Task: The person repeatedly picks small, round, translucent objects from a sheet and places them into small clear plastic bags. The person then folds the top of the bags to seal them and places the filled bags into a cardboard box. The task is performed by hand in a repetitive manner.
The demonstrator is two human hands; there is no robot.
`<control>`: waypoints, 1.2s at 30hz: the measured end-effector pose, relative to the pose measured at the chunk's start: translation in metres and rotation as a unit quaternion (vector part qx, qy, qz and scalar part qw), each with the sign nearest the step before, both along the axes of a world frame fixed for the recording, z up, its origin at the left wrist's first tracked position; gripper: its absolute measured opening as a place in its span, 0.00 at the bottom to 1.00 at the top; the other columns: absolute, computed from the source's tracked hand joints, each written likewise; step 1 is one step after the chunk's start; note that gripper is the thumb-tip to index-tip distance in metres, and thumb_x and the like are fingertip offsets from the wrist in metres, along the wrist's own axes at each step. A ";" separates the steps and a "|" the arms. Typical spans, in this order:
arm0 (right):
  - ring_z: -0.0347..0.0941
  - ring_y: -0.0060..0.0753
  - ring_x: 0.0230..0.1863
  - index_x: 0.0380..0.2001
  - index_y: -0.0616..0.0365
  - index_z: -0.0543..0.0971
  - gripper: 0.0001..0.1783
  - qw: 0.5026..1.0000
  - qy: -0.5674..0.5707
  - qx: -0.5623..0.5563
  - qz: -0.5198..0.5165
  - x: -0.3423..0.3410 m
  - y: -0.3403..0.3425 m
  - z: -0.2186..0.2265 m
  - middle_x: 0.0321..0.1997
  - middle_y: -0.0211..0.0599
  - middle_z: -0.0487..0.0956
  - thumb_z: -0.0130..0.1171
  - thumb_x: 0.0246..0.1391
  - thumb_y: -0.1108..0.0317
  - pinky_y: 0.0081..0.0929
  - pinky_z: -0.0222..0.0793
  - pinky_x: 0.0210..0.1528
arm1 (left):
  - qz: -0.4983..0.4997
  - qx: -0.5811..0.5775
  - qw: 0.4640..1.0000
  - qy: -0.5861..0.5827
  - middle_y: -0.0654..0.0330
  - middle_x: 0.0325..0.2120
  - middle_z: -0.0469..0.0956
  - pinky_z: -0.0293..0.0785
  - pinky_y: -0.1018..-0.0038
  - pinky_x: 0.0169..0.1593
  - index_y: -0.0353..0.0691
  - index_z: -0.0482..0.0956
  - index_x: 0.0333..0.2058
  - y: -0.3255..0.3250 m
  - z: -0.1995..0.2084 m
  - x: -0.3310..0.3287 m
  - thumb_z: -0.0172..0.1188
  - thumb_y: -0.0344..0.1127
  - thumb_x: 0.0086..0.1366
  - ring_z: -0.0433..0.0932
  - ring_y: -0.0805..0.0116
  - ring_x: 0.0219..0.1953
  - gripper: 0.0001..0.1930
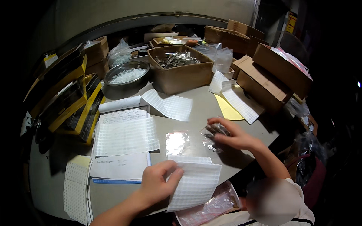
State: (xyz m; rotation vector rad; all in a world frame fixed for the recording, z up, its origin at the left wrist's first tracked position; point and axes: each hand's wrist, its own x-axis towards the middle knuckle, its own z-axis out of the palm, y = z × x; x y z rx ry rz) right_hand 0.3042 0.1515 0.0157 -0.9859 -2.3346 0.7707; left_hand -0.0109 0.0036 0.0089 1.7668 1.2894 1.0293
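Note:
My left hand (pixel 160 182) pinches the left side of a folded white sheet of small printed stickers (pixel 196 184), held above the near table edge. In my right hand (pixel 237 135), fingers and thumb close around a small clear plastic bag (pixel 217 130) with dark metal parts inside; its lower end rests close to the tabletop. Between the hands, a flat clear zip bag (pixel 177 143) reflects the light strongly. To the left, another sticker sheet (pixel 126 137) lies across an open notebook (pixel 118 165) with handwriting on its pages.
A cardboard box of metal pieces (pixel 181 62) stands at the back beside a round bowl of small clear pieces (pixel 126 75). Black-and-yellow boxes (pixel 75 101) lean at left; cardboard boxes (pixel 264 81) pile up at right. A tray of bagged small parts (pixel 209 207) sits at the near edge.

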 end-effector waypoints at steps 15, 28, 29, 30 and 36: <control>0.55 0.56 0.79 0.72 0.54 0.67 0.36 0.996 -0.052 0.053 -0.040 0.018 -0.008 -0.026 0.78 0.58 0.60 0.57 0.70 0.46 0.48 0.48 0.79 | 0.100 -0.049 0.866 -0.488 0.58 0.40 0.83 0.78 0.74 0.51 0.33 0.78 0.49 0.031 0.034 -0.044 0.58 0.35 0.67 0.82 0.71 0.42 0.16; 0.57 0.69 0.72 0.63 0.62 0.75 0.34 0.970 -0.034 0.048 0.235 -0.015 -0.137 -0.007 0.69 0.61 0.66 0.55 0.70 0.43 0.60 0.50 0.73 | 0.085 -0.047 0.882 -0.461 0.57 0.45 0.86 0.77 0.74 0.57 0.34 0.83 0.51 0.034 0.020 -0.071 0.62 0.37 0.69 0.84 0.69 0.47 0.16; 0.57 0.68 0.72 0.62 0.62 0.75 0.32 0.969 -0.023 0.027 0.246 -0.013 -0.144 -0.007 0.68 0.60 0.66 0.54 0.70 0.45 0.60 0.50 0.73 | 0.067 -0.051 0.880 -0.467 0.58 0.44 0.87 0.77 0.74 0.58 0.34 0.83 0.50 0.030 0.025 -0.062 0.62 0.37 0.70 0.83 0.70 0.48 0.16; 0.59 0.66 0.72 0.58 0.64 0.78 0.27 0.968 0.004 0.002 0.249 -0.012 -0.152 -0.006 0.68 0.60 0.69 0.56 0.71 0.51 0.59 0.51 0.75 | 0.086 -0.058 0.878 -0.467 0.57 0.45 0.86 0.77 0.74 0.58 0.34 0.83 0.50 0.032 0.018 -0.065 0.62 0.37 0.70 0.83 0.70 0.48 0.15; 0.74 0.55 0.67 0.49 0.67 0.85 0.16 0.970 0.138 -0.123 0.157 0.011 -0.158 0.010 0.61 0.57 0.80 0.58 0.69 0.65 0.47 0.65 0.71 | 0.110 -0.035 0.919 -0.377 0.57 0.46 0.84 0.79 0.73 0.56 0.33 0.77 0.56 0.028 0.015 -0.063 0.58 0.38 0.71 0.83 0.70 0.47 0.19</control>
